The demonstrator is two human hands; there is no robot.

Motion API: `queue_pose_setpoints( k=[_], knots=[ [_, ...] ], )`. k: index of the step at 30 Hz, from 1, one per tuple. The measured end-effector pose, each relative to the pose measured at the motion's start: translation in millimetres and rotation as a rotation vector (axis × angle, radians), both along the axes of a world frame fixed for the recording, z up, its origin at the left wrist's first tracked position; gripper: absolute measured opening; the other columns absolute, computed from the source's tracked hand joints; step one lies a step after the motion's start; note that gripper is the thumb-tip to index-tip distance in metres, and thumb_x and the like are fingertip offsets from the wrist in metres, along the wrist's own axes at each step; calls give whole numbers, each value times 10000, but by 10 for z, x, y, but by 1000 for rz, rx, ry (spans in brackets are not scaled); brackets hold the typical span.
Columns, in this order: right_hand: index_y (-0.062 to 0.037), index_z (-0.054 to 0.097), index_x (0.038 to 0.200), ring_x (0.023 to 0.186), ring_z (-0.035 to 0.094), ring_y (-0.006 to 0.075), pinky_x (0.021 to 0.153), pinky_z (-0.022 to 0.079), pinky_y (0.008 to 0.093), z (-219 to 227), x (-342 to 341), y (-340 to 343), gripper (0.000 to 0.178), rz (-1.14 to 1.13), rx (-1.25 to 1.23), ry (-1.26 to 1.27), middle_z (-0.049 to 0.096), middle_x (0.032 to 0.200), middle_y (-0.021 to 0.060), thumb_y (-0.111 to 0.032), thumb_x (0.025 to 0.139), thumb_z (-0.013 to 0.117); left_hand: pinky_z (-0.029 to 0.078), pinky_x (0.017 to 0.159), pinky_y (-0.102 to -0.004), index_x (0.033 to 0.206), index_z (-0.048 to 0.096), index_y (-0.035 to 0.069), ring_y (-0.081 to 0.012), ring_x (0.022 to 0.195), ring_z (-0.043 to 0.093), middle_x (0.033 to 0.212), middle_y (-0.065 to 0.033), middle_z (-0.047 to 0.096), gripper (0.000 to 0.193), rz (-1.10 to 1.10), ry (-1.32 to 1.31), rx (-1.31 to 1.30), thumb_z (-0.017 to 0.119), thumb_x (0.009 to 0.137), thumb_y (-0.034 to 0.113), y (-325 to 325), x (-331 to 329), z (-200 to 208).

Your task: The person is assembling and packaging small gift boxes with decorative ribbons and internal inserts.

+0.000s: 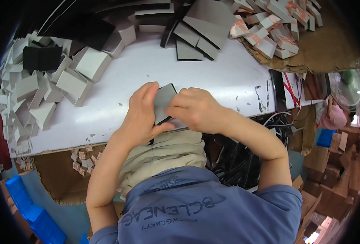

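So the grey, black-edged piece [163, 99] is right over the near edge of the white table [224, 87], around the middle. The left hand [139, 118] has it gripped along one side, thumb underneath at the bottom, and the right hand [198, 110] is pinching the opposite side with curled fingers. Big heap of white boxes [94, 65] at the table's left end, some grey panels [206, 24] at its far side, and orange-marked boxes [265, 34] past its far right corner.

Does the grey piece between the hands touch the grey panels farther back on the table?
Apart: the head view shows a stretch of white tabletop between the grey piece and the grey panels.
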State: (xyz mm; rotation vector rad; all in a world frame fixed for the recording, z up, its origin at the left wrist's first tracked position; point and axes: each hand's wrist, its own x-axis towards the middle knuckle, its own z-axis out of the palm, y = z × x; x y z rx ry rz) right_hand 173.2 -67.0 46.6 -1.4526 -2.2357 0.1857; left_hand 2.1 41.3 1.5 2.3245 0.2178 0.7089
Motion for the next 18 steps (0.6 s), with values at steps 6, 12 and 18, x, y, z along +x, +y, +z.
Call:
queue_pose_setpoints(
  k=[6,12,18],
  knots=[
    [-91,559,1087,1143,418,337,916,344,441,266,1584,117,459,-859,414,-442,459,1242,166,-187,672,731,304,966,-459,1097,610,204,-369,1178,351,1306,-24,455,393,-27,168,276,692,713,220,73,-268,88],
    [-76,564,964,1035,494,340,847,406,441,213,1947,-257,343,-812,308,-902,526,1140,166,-194,682,719,320,949,-466,1064,627,159,-380,1168,371,1237,-9,517,358,-43,317,264,690,716,214,88,-396,370],
    [-29,493,1092,800,546,101,707,443,249,172,482,-44,276,-655,-25,916,588,852,47,-199,881,546,346,955,-462,1331,299,45,-392,1172,373,1290,-158,397,893,-80,-79,-99,794,627,285,53,-206,13]
  ],
)
